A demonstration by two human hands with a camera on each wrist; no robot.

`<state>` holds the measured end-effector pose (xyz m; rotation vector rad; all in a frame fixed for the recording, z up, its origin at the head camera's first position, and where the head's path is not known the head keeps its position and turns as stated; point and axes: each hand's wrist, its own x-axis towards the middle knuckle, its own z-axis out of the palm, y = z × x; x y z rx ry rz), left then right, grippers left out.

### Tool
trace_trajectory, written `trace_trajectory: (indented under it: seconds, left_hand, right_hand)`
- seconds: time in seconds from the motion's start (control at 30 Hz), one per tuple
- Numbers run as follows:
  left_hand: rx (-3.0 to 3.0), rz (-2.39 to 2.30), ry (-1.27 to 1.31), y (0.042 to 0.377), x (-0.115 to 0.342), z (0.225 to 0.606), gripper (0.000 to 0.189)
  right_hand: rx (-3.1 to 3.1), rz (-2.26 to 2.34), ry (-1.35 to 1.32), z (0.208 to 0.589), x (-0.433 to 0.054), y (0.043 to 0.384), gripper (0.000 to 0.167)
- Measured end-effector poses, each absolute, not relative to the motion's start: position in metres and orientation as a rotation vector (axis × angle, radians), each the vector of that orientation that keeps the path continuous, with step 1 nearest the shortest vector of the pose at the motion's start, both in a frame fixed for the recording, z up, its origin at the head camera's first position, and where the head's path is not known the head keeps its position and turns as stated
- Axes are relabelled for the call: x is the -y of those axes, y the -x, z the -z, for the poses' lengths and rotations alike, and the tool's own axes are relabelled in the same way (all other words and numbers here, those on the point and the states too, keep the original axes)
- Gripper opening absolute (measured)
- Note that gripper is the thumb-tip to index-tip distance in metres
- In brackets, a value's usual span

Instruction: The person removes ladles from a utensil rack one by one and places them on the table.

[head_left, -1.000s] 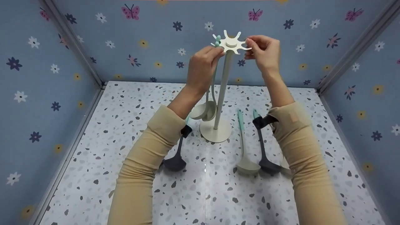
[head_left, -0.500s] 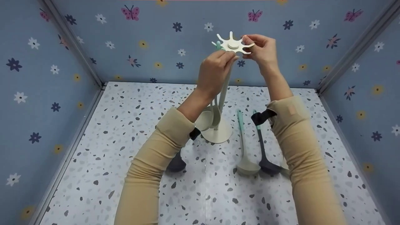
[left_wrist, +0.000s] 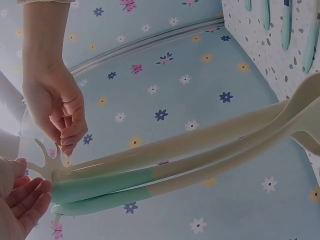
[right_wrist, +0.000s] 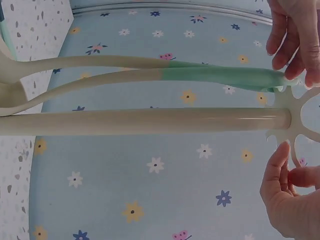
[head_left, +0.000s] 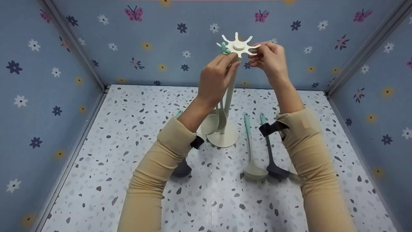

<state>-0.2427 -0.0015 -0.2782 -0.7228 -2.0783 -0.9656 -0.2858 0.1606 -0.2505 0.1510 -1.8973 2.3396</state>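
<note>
A cream utensil rack [head_left: 238, 47] with a star-shaped top of several hooked arms stands on a pole over a round base. Two cream ladles [head_left: 210, 125] with mint handles [left_wrist: 102, 186] hang side by side from its left side. My left hand [head_left: 214, 79] is at the near-left edge of the top, fingers loosely bent beside the handle ends and thumb apart from them. On the other side my right hand [head_left: 273, 62] pinches one arm of the top between thumb and fingers. In the right wrist view that arm [right_wrist: 295, 156] runs into its grip.
On the speckled table [head_left: 128, 112] a cream ladle [head_left: 256, 172] and a dark ladle [head_left: 276, 172] lie right of the base. Another light utensil [head_left: 294, 177] is partly under the right sleeve. A dark ladle [head_left: 182, 169] lies left, partly hidden. Patterned walls [head_left: 161, 42] surround the table.
The rack's top has turned slightly. My left hand and the hanging ladles moved right, then the hand drew slightly back left. My right hand's fingers have shifted lower at the arm.
</note>
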Motion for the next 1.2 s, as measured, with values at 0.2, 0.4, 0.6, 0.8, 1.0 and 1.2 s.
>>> trace_trajectory:
  seconds: [0.2, 0.4, 0.6, 0.8, 1.0, 1.2]
  left_hand:
    - [2.009, 1.016, 0.707, 0.235, 0.010, 0.291, 0.028]
    - [1.963, 1.104, 0.666, 0.231, 0.018, 0.313, 0.026]
    - [2.006, 1.204, 0.559, 0.229, 0.024, 0.339, 0.024]
    - [2.070, 1.344, 0.460, 0.228, 0.026, 0.362, 0.024]
    - [2.087, 1.449, 0.430, 0.229, 0.023, 0.385, 0.025]
    - [2.095, 1.559, 0.397, 0.233, 0.020, 0.406, 0.029]
  right_hand:
    - [1.827, -2.391, -0.112, 0.251, -0.158, 0.281, 0.027]
    - [1.949, -2.334, -0.088, 0.252, -0.154, 0.284, 0.031]
    - [2.064, -2.307, -0.075, 0.251, -0.150, 0.289, 0.029]
    - [2.125, -2.288, -0.084, 0.252, -0.148, 0.292, 0.029]
    - [2.109, -2.330, -0.097, 0.250, -0.149, 0.291, 0.029]
    - [2.019, -2.442, -0.149, 0.249, -0.149, 0.290, 0.025]
